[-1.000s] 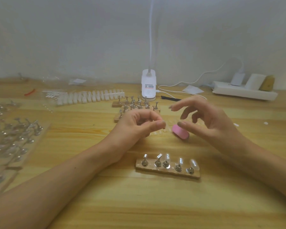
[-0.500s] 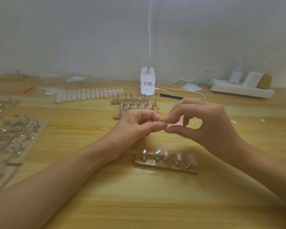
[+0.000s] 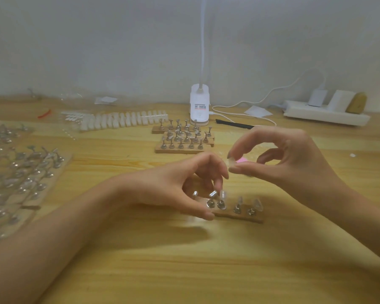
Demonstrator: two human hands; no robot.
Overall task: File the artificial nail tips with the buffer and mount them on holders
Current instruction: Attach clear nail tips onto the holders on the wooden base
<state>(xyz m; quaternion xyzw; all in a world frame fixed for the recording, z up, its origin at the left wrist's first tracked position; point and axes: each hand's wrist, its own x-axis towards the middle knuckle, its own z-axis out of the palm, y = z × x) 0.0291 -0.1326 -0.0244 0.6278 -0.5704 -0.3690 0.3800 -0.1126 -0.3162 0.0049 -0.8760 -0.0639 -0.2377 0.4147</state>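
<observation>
My right hand (image 3: 294, 163) pinches a clear nail tip (image 3: 231, 160) between thumb and forefinger, raised above the table. Behind that hand, a bit of the pink buffer (image 3: 242, 160) shows on the table. My left hand (image 3: 173, 185) reaches down over the left end of a wooden holder strip (image 3: 239, 217), thumb at its front edge and fingers curled behind its metal holders. Three holders at the right of the strip carry clear tips (image 3: 258, 204). The two left holders look bare, partly hidden by my fingers.
Three more strips of bare holders (image 3: 184, 141) lie further back, beside a long row of white nail tips (image 3: 123, 119). Trays of filled holders (image 3: 20, 178) crowd the left edge. A lamp base (image 3: 199, 108), black tool (image 3: 233, 123) and power strip (image 3: 325, 116) stand by the wall.
My right hand came off the buffer, met the left hand and took the nail tip from it. My left hand then dropped onto the holder strip.
</observation>
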